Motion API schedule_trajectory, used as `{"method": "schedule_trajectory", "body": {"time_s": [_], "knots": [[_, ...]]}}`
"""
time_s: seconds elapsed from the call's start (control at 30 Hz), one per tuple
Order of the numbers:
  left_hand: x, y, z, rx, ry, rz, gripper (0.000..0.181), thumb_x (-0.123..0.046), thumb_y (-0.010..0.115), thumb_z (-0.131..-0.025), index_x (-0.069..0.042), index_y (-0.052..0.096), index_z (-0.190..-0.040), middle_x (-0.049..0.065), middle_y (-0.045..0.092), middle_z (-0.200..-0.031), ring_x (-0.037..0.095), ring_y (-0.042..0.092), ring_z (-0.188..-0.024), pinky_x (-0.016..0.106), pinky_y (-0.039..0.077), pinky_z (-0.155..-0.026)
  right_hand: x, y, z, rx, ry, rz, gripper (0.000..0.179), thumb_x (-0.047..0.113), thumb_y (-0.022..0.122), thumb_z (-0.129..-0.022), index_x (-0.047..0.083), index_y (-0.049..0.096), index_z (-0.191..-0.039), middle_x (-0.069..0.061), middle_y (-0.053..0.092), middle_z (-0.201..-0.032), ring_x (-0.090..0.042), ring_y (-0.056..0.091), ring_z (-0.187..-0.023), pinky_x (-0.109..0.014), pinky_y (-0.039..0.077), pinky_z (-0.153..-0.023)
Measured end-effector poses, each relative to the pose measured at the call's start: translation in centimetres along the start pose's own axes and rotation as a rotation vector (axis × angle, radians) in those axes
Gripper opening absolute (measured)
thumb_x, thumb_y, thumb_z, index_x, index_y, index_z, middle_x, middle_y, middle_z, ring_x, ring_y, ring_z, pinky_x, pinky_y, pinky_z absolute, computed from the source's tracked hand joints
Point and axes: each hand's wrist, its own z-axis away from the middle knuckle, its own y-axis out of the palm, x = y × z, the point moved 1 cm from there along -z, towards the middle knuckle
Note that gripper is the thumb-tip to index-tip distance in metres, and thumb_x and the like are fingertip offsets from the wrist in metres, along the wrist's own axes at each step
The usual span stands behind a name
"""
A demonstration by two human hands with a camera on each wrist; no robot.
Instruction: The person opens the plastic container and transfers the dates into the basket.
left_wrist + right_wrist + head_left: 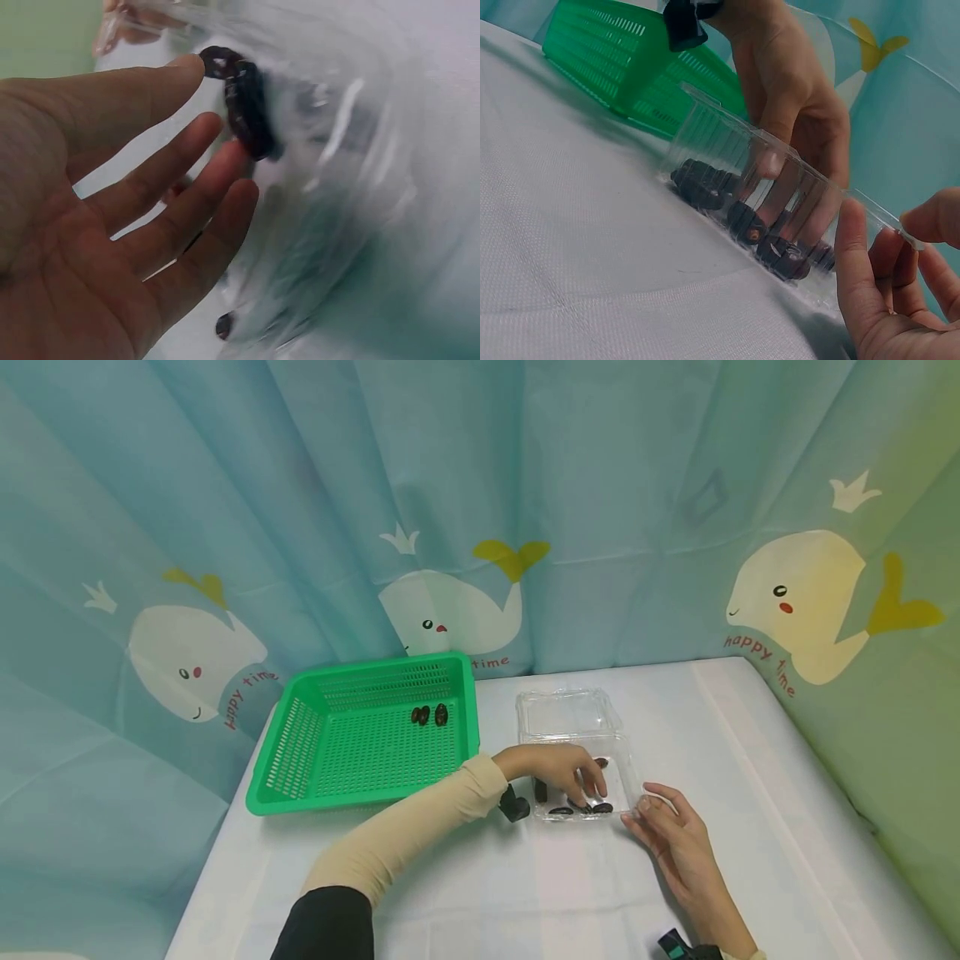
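Right of centre in the frame, the left hand (558,766) hung, fingers parted, over dates (602,808), probably light, slick and best pinched mid-body, while the right hand (675,839) pinched the flimsy box (621,772)'s lower-right corner.

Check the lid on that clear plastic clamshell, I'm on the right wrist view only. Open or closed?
Observer: Open. In the head view the lid is folded back on the far side of the clamshell.
Operator: Anything in the green basket? I only get its outside.
Observer: Yes, a few dates lie toward its far right corner, as the head view shows it.
Operator: Left hand clasping a date?
Observer: Not visibly. The left wrist view shows its fingers spread apart, with other dates just past the tips; can't tell if they touch.
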Motion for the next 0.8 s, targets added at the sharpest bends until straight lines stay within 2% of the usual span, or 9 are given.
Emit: {"method": "schedule_trajectory", "body": {"time_s": [0.1,0.23,0.47,0.7,0.8], "knots": [[0.1,0.6,-0.3,-0.023,-0.023,-0.033,0.033,-0.002,0.079,-0.090,-0.005,0.076,-0.122,0.009,0.077,-0.112,0.005,0.067,-0.095,0.011,0.051,-0.080,0.0,0.0,-0.1,0.002,-0.001,-0.007,0.033,0.006,0.061,-0.105,0.009,0.048,-0.135,0.006,0.068,-0.103,-0.009,0.074,-0.101,-0.028,0.062,-0.092],[0.1,1.3,-0.6,-0.052,-0.042,-0.085,0.033,-0.001,0.080,-0.088,-0.007,0.076,-0.120,0.004,0.075,-0.103,0.001,0.062,-0.088,0.010,0.049,-0.077,0.0,0.0,-0.1,0.013,-0.003,-0.018,0.031,0.006,0.060,-0.105,0.012,0.049,-0.134,0.006,0.067,-0.104,-0.009,0.074,-0.101,-0.028,0.061,-0.093],[-0.5,2.1,-0.8,-0.082,-0.056,-0.196,0.032,-0.003,0.081,-0.087,-0.012,0.075,-0.117,-0.002,0.073,-0.099,0.000,0.060,-0.085,0.009,0.047,-0.075,-0.1,-0.2,0.1,-0.001,0.007,-0.014,0.030,0.006,0.061,-0.104,0.014,0.052,-0.132,0.007,0.068,-0.101,-0.009,0.075,-0.098,-0.028,0.062,-0.092],[-1.1,2.8,-0.9,-0.094,-0.047,-0.337,0.019,-0.006,0.074,-0.093,-0.015,0.073,-0.110,-0.008,0.068,-0.090,0.000,0.058,-0.081,0.011,0.044,-0.071,0.0,-0.2,0.2,-0.009,0.015,-0.017,0.030,0.006,0.061,-0.104,0.013,0.052,-0.132,0.006,0.067,-0.104,-0.010,0.075,-0.097,-0.028,0.062,-0.092],[-1.1,2.9,-1.0,-0.111,-0.044,-0.366,0.017,-0.008,0.074,-0.094,-0.015,0.073,-0.110,-0.008,0.067,-0.089,0.000,0.058,-0.082,0.011,0.045,-0.072,0.0,-0.1,0.1,-0.007,0.012,-0.019,0.030,0.006,0.061,-0.104,0.014,0.052,-0.131,0.007,0.066,-0.105,-0.009,0.073,-0.100,-0.028,0.062,-0.093]]}}
